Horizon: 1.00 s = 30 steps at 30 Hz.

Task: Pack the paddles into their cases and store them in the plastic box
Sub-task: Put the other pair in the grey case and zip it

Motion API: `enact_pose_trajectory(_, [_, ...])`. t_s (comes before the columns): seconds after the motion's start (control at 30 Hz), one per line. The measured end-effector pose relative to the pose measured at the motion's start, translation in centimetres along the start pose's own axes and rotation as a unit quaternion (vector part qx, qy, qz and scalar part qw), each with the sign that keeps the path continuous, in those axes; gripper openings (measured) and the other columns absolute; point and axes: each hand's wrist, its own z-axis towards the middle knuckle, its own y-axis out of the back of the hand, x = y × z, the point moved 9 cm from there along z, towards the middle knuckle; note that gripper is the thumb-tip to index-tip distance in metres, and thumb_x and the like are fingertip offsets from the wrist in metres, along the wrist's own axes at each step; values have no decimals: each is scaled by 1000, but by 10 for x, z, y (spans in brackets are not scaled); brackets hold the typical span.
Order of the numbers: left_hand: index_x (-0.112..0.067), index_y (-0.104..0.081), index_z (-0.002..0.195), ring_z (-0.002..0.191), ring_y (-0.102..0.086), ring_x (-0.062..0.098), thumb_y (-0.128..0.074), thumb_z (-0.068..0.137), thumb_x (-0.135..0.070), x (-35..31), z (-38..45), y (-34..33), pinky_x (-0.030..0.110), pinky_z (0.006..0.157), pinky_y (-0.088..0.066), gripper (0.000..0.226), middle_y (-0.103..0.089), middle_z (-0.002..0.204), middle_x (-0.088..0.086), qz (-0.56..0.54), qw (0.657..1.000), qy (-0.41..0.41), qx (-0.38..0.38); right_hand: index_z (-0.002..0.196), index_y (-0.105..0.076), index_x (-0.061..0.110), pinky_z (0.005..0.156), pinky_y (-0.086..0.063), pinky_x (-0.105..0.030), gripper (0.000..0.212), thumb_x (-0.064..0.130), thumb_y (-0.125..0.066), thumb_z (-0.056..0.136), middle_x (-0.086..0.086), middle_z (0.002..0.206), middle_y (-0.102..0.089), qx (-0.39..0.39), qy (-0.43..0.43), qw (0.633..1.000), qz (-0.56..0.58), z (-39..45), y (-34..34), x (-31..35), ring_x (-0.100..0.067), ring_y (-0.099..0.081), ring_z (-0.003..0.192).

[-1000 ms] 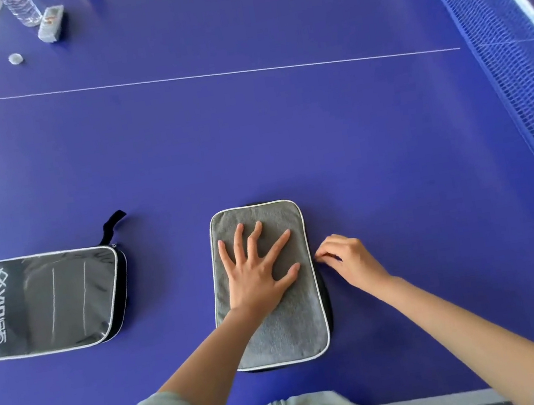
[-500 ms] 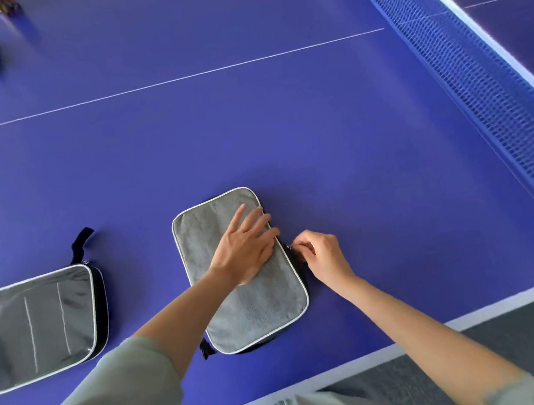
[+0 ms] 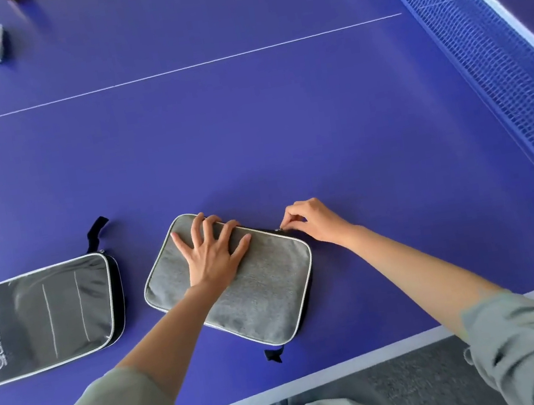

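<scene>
Grey case, paddle unseen inside

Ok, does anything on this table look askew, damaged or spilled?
Nothing stands out. The grey case lies at a slant under the left hand while the right hand pinches its zipper pull; the black case lies flat beside it.

Table-tennis room, blue table with white lines, net, grey carpet floor

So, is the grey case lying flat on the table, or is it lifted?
Flat. The grey case lies on the table, the left hand spread on top, the right hand pinching at its far edge.
</scene>
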Motion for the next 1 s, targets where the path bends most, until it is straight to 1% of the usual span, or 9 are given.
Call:
enact_pose_trajectory(0.17, [-40,-49,119,139,-19,24,-16,86,-68,1,-1,-1,68,108,-1,55,-40,129,-2,7,1000,14,-21,83,-68,7,65,-39,-7,4,5,-66,85,-2,82,-69,-47,-25,999,-8,-37,13,-20,0,-54,68])
enact_pose_trajectory(0.37, [-37,-50,116,138,-17,25,-31,91,-60,1,-5,-1,71,105,-1,39,-38,128,-1,-12,997,74,-29,80,-60,0,54,-51,-24,11,1,-57,90,-9,82,-67,-133,-84,987,18,-45,16,-29,-16,-61,59])
enact_pose_trajectory(0.5, [-33,-45,128,141,-4,28,-26,90,-60,4,-12,-5,73,103,3,49,-30,139,5,-72,980,185,-7,81,-62,-3,62,-41,-6,10,4,-60,89,-9,84,-69,-188,-87,978,22,-7,29,-17,-13,-57,71])
enact_pose_trajectory(0.53, [-36,-41,133,142,-1,28,-28,91,-60,-3,-9,-6,72,105,6,50,-27,142,6,-83,982,167,-4,81,-62,-3,63,-41,-8,10,3,-60,88,-11,85,-70,-191,-90,977,31,1,31,-17,-16,-59,72])
enact_pose_trajectory(0.6, [-42,-30,141,144,-1,28,-29,92,-60,-31,-3,-7,66,106,10,52,-25,146,6,-66,996,61,4,83,-64,-4,67,-44,-15,9,3,-61,87,-14,87,-71,-184,-86,978,37,13,34,-15,-21,-64,77])
enact_pose_trajectory(0.7, [-46,-21,144,144,-11,30,-18,91,-63,-68,-1,-9,64,110,4,56,-26,150,5,-2,998,-65,7,83,-66,0,71,-49,-23,6,3,-62,86,-12,86,-71,-162,-53,985,14,20,38,-11,-22,-65,79])
enact_pose_trajectory(0.83, [-49,-26,141,134,-31,30,-15,88,-67,-69,1,-11,66,109,-5,57,-39,142,3,15,998,-58,-14,82,-68,2,70,-44,-22,5,2,-64,85,-12,84,-67,-142,-30,989,-35,11,43,-17,-22,-61,81])
enact_pose_trajectory(0.93, [-50,-30,139,128,-36,28,-18,89,-67,-66,2,-12,65,110,-8,55,-44,136,1,17,998,-55,-22,82,-70,2,69,-46,-25,5,5,-67,84,-12,81,-66,-160,-38,986,-37,-4,49,-28,-22,-60,76])
enact_pose_trajectory(1.0, [-49,-32,138,128,-37,28,-20,89,-67,-68,2,-11,65,110,-9,54,-45,135,2,15,998,-57,-28,82,-70,2,67,-45,-21,6,7,-67,84,-11,81,-65,-166,-53,984,-28,-17,49,-33,-20,-60,72])
